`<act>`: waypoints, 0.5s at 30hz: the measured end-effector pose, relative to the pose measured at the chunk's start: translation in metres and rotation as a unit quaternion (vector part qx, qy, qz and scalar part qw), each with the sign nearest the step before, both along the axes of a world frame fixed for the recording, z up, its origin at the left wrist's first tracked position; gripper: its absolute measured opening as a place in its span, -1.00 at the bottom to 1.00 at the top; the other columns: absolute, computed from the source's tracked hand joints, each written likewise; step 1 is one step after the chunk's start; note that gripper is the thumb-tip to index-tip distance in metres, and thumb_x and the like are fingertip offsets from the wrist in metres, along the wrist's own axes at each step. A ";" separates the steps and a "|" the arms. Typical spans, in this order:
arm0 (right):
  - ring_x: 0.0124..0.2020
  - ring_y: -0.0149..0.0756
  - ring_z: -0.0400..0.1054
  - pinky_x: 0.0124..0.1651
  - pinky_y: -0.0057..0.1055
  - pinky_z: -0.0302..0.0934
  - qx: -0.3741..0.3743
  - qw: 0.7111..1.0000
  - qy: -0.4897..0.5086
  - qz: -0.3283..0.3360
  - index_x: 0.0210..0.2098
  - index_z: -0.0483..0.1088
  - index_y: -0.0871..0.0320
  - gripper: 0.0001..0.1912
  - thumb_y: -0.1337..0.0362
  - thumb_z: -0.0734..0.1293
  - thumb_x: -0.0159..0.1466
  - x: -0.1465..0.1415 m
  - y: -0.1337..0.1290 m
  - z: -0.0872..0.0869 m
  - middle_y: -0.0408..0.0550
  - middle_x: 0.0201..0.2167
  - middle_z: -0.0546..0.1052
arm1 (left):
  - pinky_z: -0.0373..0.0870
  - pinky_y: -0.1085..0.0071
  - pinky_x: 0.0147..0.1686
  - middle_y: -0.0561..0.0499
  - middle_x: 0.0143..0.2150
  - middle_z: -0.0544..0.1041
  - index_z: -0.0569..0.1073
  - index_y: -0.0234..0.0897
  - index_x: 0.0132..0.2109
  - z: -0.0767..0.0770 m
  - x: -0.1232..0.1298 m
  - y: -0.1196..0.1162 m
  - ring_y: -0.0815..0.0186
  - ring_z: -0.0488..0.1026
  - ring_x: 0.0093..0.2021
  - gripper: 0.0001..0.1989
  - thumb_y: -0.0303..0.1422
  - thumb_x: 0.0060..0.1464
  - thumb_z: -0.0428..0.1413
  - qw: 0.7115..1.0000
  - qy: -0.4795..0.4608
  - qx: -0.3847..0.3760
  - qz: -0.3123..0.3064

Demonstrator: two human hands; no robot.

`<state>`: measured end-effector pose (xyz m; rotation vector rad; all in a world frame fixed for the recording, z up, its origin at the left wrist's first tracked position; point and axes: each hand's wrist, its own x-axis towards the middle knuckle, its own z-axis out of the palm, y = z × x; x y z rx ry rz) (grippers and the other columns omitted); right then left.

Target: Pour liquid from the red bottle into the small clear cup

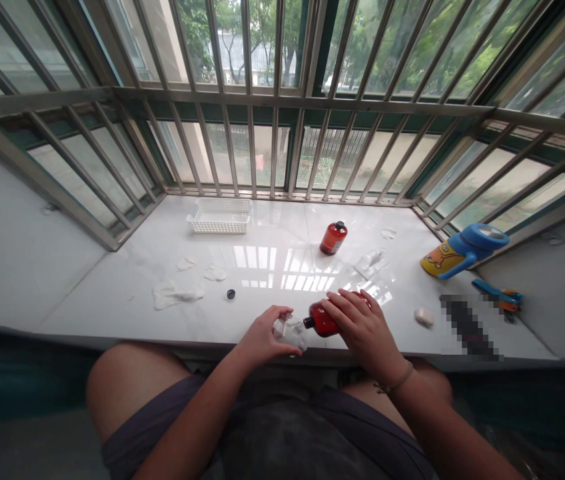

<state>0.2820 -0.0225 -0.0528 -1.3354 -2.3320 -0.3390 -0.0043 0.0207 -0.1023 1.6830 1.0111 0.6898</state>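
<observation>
In the head view my right hand (360, 327) is wrapped round a red bottle (323, 319), tipped nearly on its side with its black neck pointing left. My left hand (265, 339) grips a small clear bottle (290, 331) near the front edge of the white counter. The red bottle's neck is right by the clear bottle's mouth; whether they touch, or liquid flows, I cannot tell. A small dark cap (231, 294) lies on the counter left of my hands. Farther back a second red bottle (333, 239) stands upright with its black cap on.
A white basket (220, 217) sits at the back left. Crumpled tissues (177, 295) lie at left. Clear bottles (370, 263) lie right of centre. At right are a blue and yellow flask (465, 250), a pale lump (424, 317), a blue-orange tool (497, 295) and a blurred dark object (470, 328). Metal bars line the window.
</observation>
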 end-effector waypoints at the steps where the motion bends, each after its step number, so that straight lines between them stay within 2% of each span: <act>1: 0.36 0.00 0.33 0.49 0.08 -0.05 0.000 1.000 -0.001 0.000 0.38 0.34 -0.03 -0.44 0.46 0.29 0.45 0.000 0.000 0.000 -0.03 0.32 0.53 | 0.57 0.15 0.08 -0.11 0.19 0.57 0.51 -0.12 0.24 0.000 0.000 0.000 -0.02 0.54 0.20 -0.10 -0.22 -0.28 0.63 1.000 -0.001 0.000 0.001; 5: 0.36 -0.01 0.33 0.49 0.07 -0.05 0.000 1.000 -0.004 -0.004 0.38 0.35 -0.03 -0.45 0.45 0.30 0.45 0.000 0.000 -0.001 -0.04 0.33 0.52 | 0.54 0.11 0.16 -0.10 0.19 0.57 0.50 -0.11 0.24 -0.001 -0.001 0.001 -0.02 0.54 0.21 -0.10 -0.22 -0.28 0.63 1.000 0.003 0.002 0.002; 15: 0.37 -0.02 0.32 0.49 0.08 -0.03 0.008 1.000 -0.023 -0.001 0.38 0.35 -0.03 -0.43 0.47 0.31 0.43 0.000 0.005 0.003 -0.05 0.34 0.51 | 0.57 0.09 0.15 -0.11 0.22 0.55 0.50 -0.10 0.24 0.002 -0.001 0.000 -0.05 0.52 0.23 -0.12 -0.17 -0.24 0.61 1.000 0.009 0.027 0.011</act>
